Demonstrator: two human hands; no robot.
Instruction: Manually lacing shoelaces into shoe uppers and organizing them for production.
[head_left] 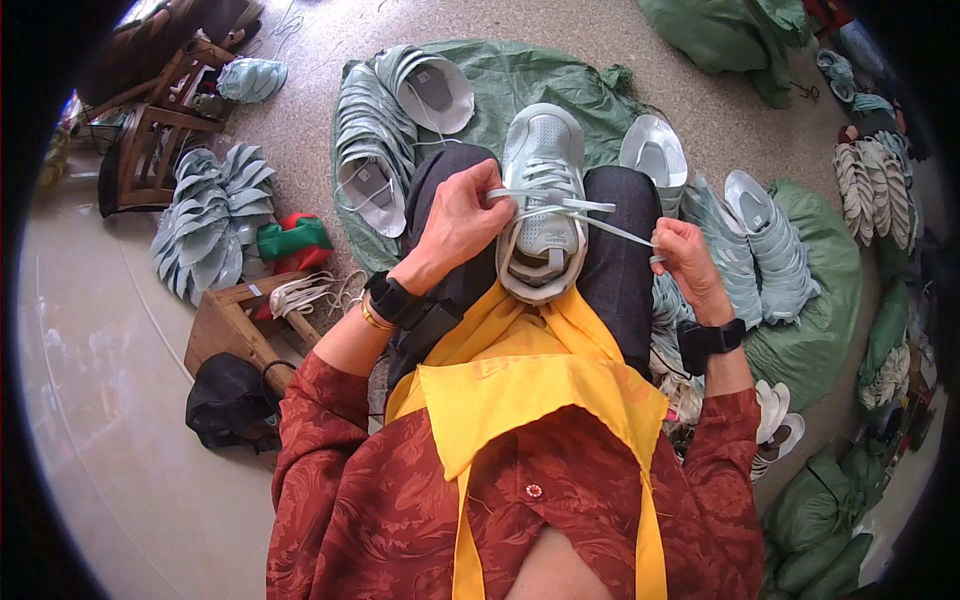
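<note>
A pale grey-green sneaker upper (545, 150) lies between my knees, toe pointing away from me and heel opening toward me. Its light lace (625, 232) runs through the eyelets and comes out near the tongue. My left hand (462, 218) pinches a loop of lace just left of the tongue. On the right, my right hand (685, 262) is closed round the other end, and the lace stretches taut between it and the shoe. A loose lace tip sticks out to the right above that strand.
Nested shoe uppers (375, 130) lie on a green woven sheet (490, 65) ahead. More stacked uppers (770, 250) rest on a green sack (825, 290) at right. At left are a stack of uppers (215, 215), a wooden stool (235, 320) with white laces, and a black bag (230, 400).
</note>
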